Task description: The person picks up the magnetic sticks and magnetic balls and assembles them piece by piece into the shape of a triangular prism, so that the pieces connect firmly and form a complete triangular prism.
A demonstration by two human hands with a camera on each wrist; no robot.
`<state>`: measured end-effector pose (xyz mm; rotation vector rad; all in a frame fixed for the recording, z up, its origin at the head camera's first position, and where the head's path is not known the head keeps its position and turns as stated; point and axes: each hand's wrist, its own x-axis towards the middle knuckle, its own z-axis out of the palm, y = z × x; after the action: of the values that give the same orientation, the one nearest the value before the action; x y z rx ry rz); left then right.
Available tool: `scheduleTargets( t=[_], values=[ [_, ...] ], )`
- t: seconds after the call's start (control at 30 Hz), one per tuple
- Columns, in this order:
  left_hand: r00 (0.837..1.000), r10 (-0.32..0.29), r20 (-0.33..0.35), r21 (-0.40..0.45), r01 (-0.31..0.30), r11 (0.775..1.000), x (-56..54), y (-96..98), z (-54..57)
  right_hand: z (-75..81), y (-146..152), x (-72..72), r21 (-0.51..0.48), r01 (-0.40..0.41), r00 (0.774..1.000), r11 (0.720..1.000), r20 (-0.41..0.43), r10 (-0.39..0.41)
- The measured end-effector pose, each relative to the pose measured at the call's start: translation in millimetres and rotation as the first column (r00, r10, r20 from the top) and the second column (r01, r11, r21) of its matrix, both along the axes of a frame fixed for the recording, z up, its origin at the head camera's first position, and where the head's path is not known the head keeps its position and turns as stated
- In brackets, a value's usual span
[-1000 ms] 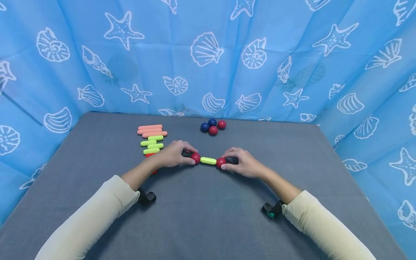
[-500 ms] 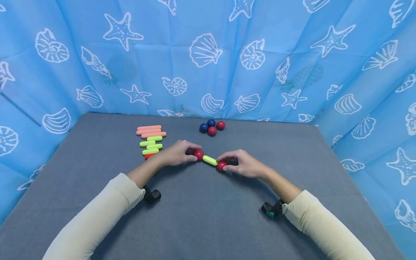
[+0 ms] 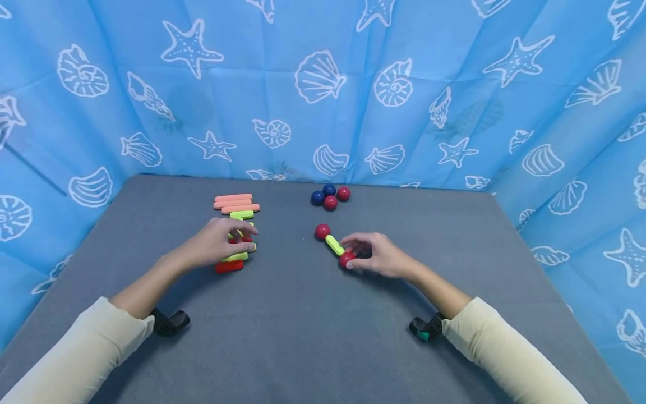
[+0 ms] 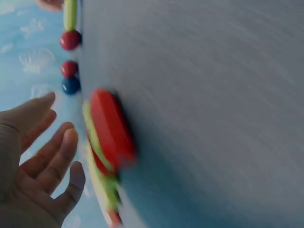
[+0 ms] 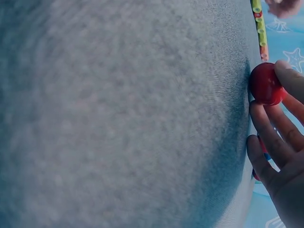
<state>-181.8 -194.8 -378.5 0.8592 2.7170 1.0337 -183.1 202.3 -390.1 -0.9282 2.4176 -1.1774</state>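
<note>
In the head view my right hand (image 3: pixel 372 255) pinches a red ball (image 3: pixel 346 260) between thumb and fingers on the grey table. A yellow-green stick (image 3: pixel 334 244) runs from that ball to a second red ball (image 3: pixel 323 231), so the three lie in a slanted line. Over the stack of sticks at left is my left hand (image 3: pixel 222 241), its fingers spread and relaxed around nothing. It hides part of several yellow-green sticks (image 3: pixel 235 257) and red ones (image 3: pixel 229 266). In the left wrist view a red stick (image 4: pixel 111 128) lies just beyond the fingertips, blurred.
Several salmon sticks (image 3: pixel 233 197) lie at the back left, above the yellow-green ones. Two blue balls (image 3: pixel 317 197) and two red balls (image 3: pixel 330 202) cluster near the table's back edge. A blue seashell curtain (image 3: pixel 323 112) hangs behind and beside the grey table (image 3: pixel 323 336).
My left hand turned its red ball away from me, let go of it and moved left to the sticks. The joined stick and balls now slant more; my right hand stays at its ball.
</note>
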Motion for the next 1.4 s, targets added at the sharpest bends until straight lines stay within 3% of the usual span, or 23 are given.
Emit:
scheduleTargets(
  t=[0.3,0.5,0.63,0.83,1.03,1.23,1.4],
  values=[
    [0.998,0.035,0.055,-0.074,-0.031,0.997,22.6,-52.5,-11.4,1.4,0.7,0.5,0.019,0.007,1.000,1.000,0.003,-0.007],
    [0.995,0.050,0.082,-0.115,-0.041,0.993,31.9,-59.4,-16.4,1.5,0.6,0.6,0.025,0.015,1.000,1.000,0.002,-0.015],
    [0.997,0.057,0.056,-0.136,-0.048,0.990,34.5,-55.2,-17.9,1.0,0.1,0.6,0.027,0.019,1.000,0.999,0.012,-0.020],
    [0.999,0.035,0.005,-0.128,-0.034,0.991,37.9,-41.4,-18.8,0.1,-0.8,0.2,0.033,0.032,0.999,0.999,0.025,-0.032],
    [0.999,-0.015,-0.029,-0.019,0.015,1.000,39.1,-9.5,-14.1,-0.6,-1.7,0.4,0.035,0.050,0.999,0.998,0.018,-0.051],
    [0.997,-0.067,-0.033,0.047,0.069,0.997,30.5,31.6,-13.4,-0.8,-3.6,1.9,0.038,0.066,0.998,0.997,0.002,-0.066],
    [0.994,-0.105,-0.027,0.027,0.106,0.994,19.3,63.1,-15.1,0.1,-5.7,3.5,0.045,0.075,0.997,0.996,-0.006,-0.075]
  ],
)
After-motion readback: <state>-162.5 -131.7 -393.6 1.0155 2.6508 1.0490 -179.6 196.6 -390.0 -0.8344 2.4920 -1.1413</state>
